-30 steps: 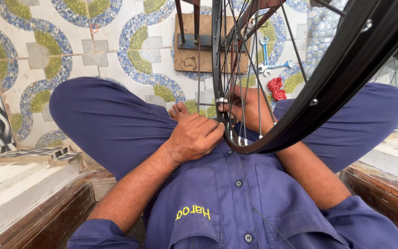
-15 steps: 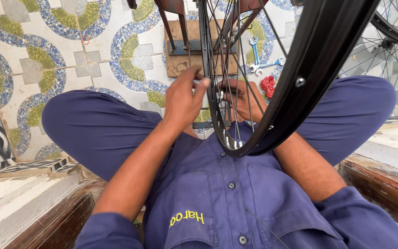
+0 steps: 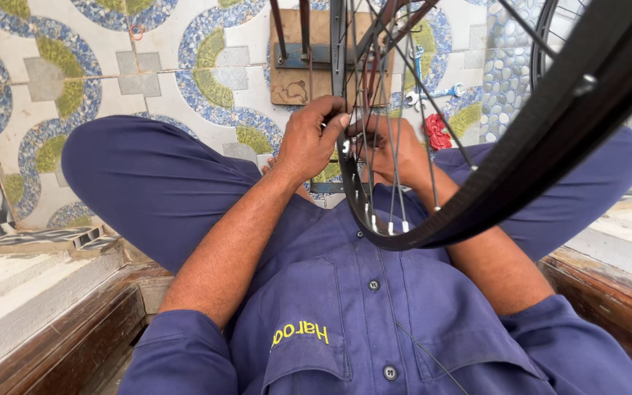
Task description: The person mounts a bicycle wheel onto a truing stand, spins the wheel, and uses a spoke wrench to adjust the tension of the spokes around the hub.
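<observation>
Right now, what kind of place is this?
Probably a small bicycle repair spot, worked from the floor. A spoked wheel rim stands over the person's lap, both hands at its spokes; spanners lie on the patterned tile floor, beside a wooden stand base.

Black wheel rim point(image 3: 543, 139) with silver spokes point(image 3: 393, 183) between the hands. Navy blue work shirt point(image 3: 374, 314), yellow lettering, navy trousers point(image 3: 148, 183) below the hands. Floor tiles point(image 3: 148, 66) beyond: cream with blue-and-green arc mosaic. Red rag point(image 3: 437, 132) just right of right hand.
</observation>
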